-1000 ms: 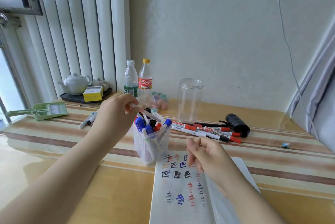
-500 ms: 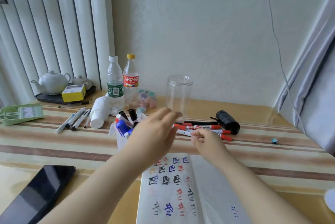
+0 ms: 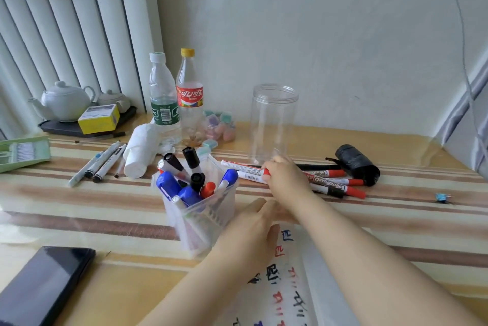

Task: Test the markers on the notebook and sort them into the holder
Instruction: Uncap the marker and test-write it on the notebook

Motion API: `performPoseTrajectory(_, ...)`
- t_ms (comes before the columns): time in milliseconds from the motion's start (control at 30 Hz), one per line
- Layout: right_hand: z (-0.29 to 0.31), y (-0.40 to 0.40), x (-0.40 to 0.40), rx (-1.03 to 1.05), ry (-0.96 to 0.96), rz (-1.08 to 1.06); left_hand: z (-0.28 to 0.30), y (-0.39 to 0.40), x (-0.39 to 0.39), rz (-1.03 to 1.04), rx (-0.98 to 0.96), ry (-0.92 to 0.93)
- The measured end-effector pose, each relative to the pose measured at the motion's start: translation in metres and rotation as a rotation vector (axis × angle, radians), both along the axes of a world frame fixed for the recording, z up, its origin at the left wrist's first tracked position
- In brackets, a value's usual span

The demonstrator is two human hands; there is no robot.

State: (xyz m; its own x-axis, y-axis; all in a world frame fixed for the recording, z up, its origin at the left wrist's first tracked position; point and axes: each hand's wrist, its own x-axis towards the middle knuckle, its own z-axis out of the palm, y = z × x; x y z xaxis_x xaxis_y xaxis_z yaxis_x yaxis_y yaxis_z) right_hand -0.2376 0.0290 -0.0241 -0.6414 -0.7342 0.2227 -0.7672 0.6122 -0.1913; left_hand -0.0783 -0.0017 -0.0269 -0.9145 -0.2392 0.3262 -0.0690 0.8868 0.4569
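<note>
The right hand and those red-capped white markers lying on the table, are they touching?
Touching. The head view shows the right hand lying on the pile of red-capped white markers, its fingers curled over the nearest marker's red cap.

Soft daylight, slight blur, wide-angle distortion

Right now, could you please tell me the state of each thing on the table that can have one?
Holder: upright, holding capped markers.
Clear jar: upright, lidless, empty.
Water bottle: upright, capped.
Cola bottle: upright, capped, nearly empty.
Notebook: open, with test marks.
Right hand: gripping a red marker.
Left hand: open, resting on the notebook.
Phone: screen dark.
</note>
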Motion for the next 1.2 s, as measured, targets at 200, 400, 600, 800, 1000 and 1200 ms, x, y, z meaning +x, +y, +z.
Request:
performPoseTrajectory(200,0.021,0.032,0.032,-0.557,-0.553,-0.165,0.004,-0.001,0.003,0.112,0.106,0.118)
performPoseTrajectory(400,0.029,0.089,0.09,-0.923,-1.298,-0.112,0.014,0.016,0.017,0.07,-0.006,0.169)
performPoseTrajectory(600,0.037,0.134,0.136,-0.362,-0.879,-0.109,0.018,0.025,0.053,-0.006,-0.08,-0.105)
performPoseTrajectory(800,0.028,0.147,0.173,-0.016,0.178,0.259,0.018,0.022,0.099,-0.169,-0.071,-0.225)
performPoseTrajectory(1000,0.012,0.133,0.19,0.181,0.14,0.345,0.018,0.024,0.126,-0.224,-0.11,-0.331)
performPoseTrajectory(1200,0.034,0.136,0.205,0.279,-0.022,0.341,0.023,0.019,0.138,-0.203,-0.095,-0.3)
